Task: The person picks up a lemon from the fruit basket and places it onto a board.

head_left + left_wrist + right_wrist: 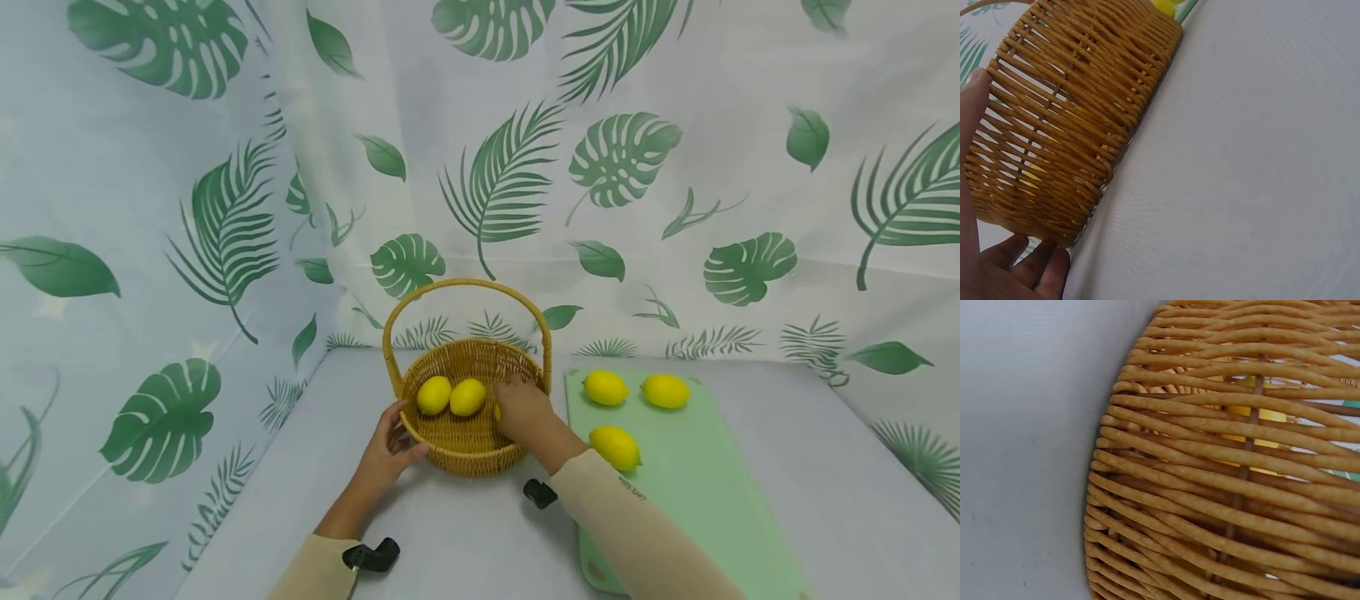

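A woven wicker basket [468,462] with a tall arched handle stands on the table. My left hand [385,454] holds its near left side, thumb and fingers spread along the wicker; the left wrist view shows the fingertips [1054,272] against the weave. Two yellow lemons, one [434,395] beside the other [468,397], lie inside. Reaching in at the right, my right hand [522,410] has its fingers curled down around a third lemon [497,412], mostly hidden by the hand. Basket wicker [1222,450] covers that hand in the right wrist view.
To the right lies a pale green cutting board [675,492]. On it are three more lemons: one at the back left [605,387], one to its right [666,391] and a nearer one [615,447] close to my right sleeve. A leaf-patterned curtain [510,208] hangs behind.
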Demonstrator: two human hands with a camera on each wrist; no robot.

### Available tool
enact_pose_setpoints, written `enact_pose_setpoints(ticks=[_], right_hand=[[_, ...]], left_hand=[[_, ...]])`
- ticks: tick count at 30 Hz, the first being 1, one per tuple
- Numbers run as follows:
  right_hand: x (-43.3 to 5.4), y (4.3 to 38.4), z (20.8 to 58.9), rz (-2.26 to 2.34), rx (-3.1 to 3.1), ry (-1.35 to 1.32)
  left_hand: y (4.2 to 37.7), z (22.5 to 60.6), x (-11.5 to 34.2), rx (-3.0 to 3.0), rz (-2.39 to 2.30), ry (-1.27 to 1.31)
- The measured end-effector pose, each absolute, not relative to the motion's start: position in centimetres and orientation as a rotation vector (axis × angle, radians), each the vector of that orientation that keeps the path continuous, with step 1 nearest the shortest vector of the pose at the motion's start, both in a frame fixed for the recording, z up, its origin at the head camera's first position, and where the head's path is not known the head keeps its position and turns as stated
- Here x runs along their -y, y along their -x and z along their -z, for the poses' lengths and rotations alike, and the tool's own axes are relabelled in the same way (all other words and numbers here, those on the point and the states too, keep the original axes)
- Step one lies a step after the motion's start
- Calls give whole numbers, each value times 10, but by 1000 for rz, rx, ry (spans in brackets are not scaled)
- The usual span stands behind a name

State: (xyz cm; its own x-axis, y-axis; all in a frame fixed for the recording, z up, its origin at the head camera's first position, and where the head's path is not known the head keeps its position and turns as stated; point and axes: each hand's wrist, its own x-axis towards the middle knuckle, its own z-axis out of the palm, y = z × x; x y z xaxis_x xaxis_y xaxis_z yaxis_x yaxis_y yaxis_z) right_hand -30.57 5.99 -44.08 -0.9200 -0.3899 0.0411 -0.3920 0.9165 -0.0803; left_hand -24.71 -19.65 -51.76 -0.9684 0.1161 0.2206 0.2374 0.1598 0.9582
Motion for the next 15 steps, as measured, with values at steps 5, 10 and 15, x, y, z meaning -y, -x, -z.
enact_pose_setpoints(ticks=[5,10,15], right_hand=[[-62,306,439,-180,3090,-638],[-61,305,437,-182,3070,-673],[-60,305,432,-143,3044,-685]], left_hand=[[247,518,195,2325,1944,351],[246,517,195,2339,1936,330],[247,518,196,2327,1939,337]])
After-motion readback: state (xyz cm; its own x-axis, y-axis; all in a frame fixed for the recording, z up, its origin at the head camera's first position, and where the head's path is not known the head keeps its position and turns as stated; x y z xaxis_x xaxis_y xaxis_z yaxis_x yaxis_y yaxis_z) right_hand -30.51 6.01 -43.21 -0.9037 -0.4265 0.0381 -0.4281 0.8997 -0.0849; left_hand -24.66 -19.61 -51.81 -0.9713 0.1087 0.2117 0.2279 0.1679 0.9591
